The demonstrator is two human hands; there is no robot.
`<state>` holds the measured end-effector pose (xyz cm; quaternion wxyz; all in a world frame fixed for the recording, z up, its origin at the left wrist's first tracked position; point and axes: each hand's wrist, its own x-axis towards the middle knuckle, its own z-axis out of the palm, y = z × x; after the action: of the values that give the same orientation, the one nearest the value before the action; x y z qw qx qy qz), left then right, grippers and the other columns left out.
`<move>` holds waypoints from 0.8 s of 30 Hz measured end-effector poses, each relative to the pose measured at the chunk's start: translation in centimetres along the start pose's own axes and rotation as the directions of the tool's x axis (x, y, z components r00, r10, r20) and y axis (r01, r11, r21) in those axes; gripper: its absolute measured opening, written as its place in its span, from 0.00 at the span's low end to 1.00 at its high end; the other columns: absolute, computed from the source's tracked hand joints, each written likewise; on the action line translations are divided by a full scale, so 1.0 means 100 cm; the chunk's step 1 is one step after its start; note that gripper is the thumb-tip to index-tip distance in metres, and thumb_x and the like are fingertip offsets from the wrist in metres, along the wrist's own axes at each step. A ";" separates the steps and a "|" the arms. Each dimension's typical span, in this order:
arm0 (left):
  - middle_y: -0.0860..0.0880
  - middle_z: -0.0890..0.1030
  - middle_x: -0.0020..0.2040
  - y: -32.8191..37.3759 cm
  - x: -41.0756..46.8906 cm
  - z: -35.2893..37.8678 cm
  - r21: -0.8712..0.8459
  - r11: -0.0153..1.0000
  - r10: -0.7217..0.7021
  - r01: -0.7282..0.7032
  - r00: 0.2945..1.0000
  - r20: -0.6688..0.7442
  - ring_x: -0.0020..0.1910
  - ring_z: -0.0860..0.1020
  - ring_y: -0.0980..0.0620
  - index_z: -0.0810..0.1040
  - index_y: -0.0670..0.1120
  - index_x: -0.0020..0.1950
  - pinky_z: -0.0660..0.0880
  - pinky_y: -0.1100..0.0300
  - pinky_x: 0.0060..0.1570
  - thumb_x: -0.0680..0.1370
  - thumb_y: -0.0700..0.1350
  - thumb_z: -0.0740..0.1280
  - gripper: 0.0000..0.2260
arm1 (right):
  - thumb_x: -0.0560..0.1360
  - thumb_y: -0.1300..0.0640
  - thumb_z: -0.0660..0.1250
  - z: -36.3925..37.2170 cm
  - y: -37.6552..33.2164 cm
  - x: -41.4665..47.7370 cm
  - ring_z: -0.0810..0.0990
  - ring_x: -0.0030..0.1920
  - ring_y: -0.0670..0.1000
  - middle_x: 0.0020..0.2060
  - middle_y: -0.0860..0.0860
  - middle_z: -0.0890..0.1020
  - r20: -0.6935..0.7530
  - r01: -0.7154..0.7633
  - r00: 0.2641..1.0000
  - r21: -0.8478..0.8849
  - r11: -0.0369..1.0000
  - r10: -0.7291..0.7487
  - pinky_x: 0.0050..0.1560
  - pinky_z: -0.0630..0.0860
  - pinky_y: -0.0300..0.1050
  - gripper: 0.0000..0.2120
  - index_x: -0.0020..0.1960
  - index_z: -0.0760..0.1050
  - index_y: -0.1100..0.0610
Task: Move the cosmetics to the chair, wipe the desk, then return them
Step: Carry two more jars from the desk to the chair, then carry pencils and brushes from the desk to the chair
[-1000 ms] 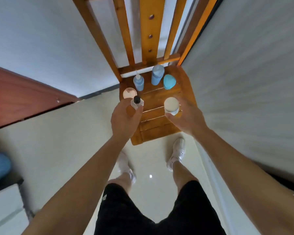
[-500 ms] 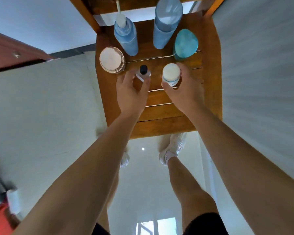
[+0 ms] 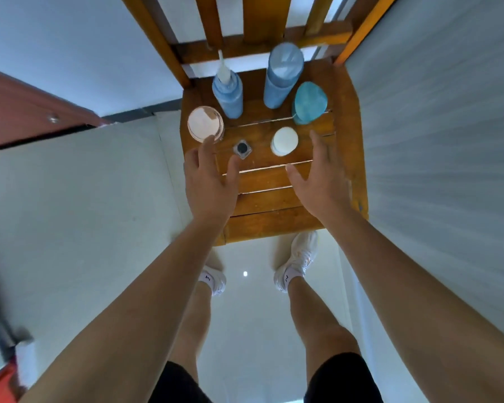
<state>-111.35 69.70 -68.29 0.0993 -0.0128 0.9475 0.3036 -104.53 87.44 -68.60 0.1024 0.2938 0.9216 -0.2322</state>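
Hovering above slatted wooden chair seat (image 3: 274, 196) with left hand (image 3: 210, 181) and right hand (image 3: 320, 181) spread, grip apart, holding nothing. Parked there: small black-capped square bottle (image 3: 242, 148), white-lidded round jar (image 3: 284, 141), pink round compact (image 3: 205, 124) at left edge. Could knock compact overboard with careless left-hand sweep.

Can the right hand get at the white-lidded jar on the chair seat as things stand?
Probably yes: the right hand is open just beside the white-lidded jar, with only bare chair seat between.

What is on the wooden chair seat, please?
Six cosmetics: pump bottle, tall blue bottle, teal container, pink-lidded jar, black-capped bottle, white-lidded jar. The left hand and right hand hide parts of the seat.
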 end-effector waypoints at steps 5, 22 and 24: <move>0.44 0.72 0.72 0.052 0.017 -0.136 0.103 0.962 0.265 -0.253 0.956 -0.127 0.70 0.70 0.45 0.71 0.46 0.72 0.74 0.47 0.64 0.82 0.55 0.62 0.21 | 0.81 0.42 0.62 -0.118 -0.062 -0.022 0.71 0.71 0.55 0.73 0.53 0.70 -0.183 0.083 0.980 0.048 0.995 -0.073 0.65 0.74 0.53 0.28 0.76 0.61 0.52; 0.39 0.61 0.78 0.102 -0.197 -0.614 0.420 0.904 0.303 0.083 0.571 -0.763 0.75 0.62 0.37 0.68 0.44 0.74 0.63 0.40 0.70 0.82 0.53 0.62 0.23 | 0.82 0.45 0.60 -0.406 -0.409 -0.178 0.66 0.74 0.56 0.74 0.57 0.68 -0.467 0.963 0.255 0.042 0.267 -0.847 0.70 0.70 0.56 0.26 0.75 0.66 0.57; 0.39 0.60 0.78 0.080 -0.258 -0.620 0.363 0.903 0.192 0.228 0.542 -0.818 0.75 0.61 0.37 0.68 0.45 0.75 0.62 0.40 0.70 0.82 0.54 0.62 0.24 | 0.81 0.46 0.62 -0.390 -0.429 -0.222 0.69 0.71 0.57 0.72 0.58 0.71 -0.452 0.993 0.118 0.056 0.103 -0.884 0.68 0.70 0.53 0.25 0.74 0.68 0.58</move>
<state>-97.93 39.45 -9.27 -0.3627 -0.1446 0.9196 0.0430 -113.92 64.62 -11.62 -0.2696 -0.3281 0.8343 -0.3517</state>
